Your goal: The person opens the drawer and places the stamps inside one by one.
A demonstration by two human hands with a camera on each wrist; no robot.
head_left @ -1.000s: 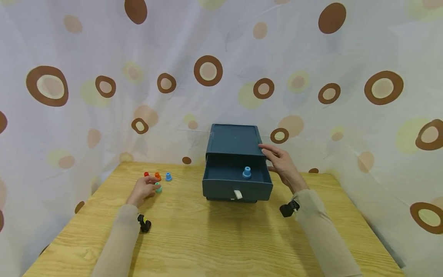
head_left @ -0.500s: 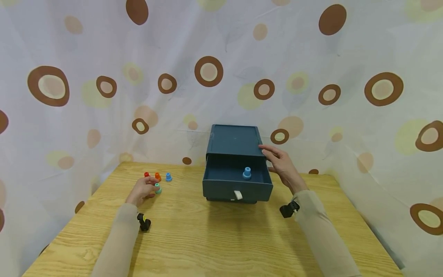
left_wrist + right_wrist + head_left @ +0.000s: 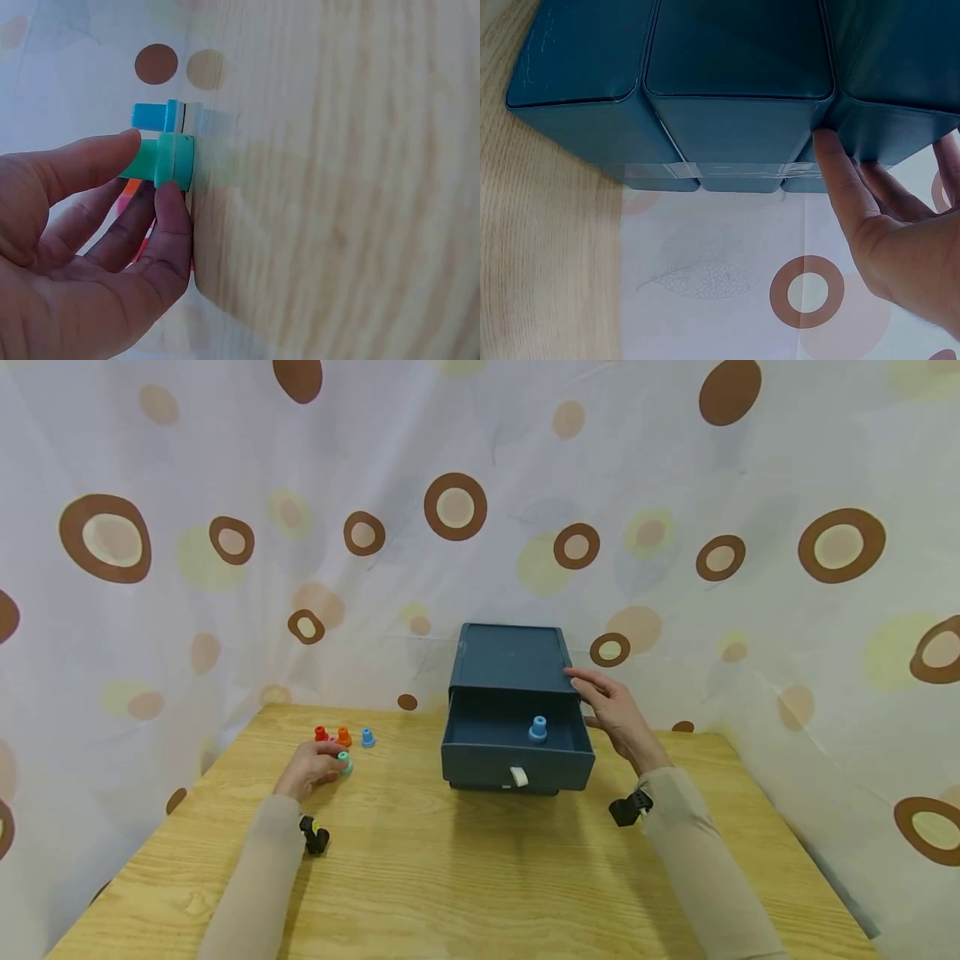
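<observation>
Lower left, the left hand pinches a mint-green stepped plastic peg, probably light, stiff, best stem-held. The right hand, unclenched, touches a boxy dark-blue plastic drawer unit.

At the left hand, the stepped plastic peg is mint green; beyond this hand are a red peg, an orange peg and a blue peg. Beside the right hand, the boxy plastic drawer cabinet is dark teal. Behind both hands, the white sheet bears brown rings and beige spots; under them, the wooden tabletop has yellowish grain.
</observation>
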